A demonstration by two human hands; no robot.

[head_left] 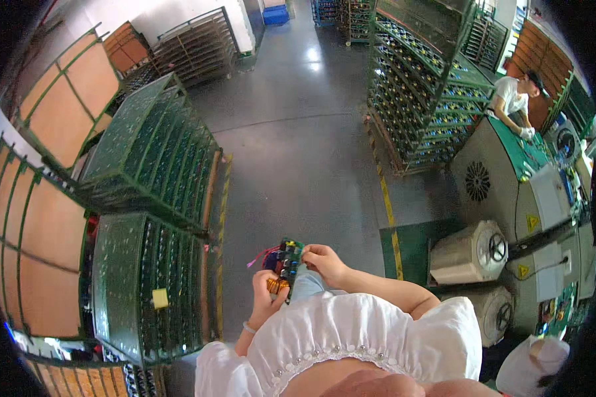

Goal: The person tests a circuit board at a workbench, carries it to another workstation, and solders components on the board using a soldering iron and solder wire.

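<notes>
In front of my body I hold a circuit board (289, 261) crowded with dark parts, a copper-coloured coil and several red and pink wires. My left hand (265, 295) is closed around its near left end, next to the coil (277, 286). At the far right edge of the board, my right hand (323, 262) pinches it between thumb and fingers. The board is tilted, and its underside is hidden from me.
Green racks (139, 152) filled with boards line the left side, one bearing a yellow note (160, 298). A tall loaded rack (417, 86) stands ahead right. Beside a machine (503, 178) at right, a co-worker (514, 99) bends over a green bench. Yellow-striped lines (387, 205) edge the grey aisle.
</notes>
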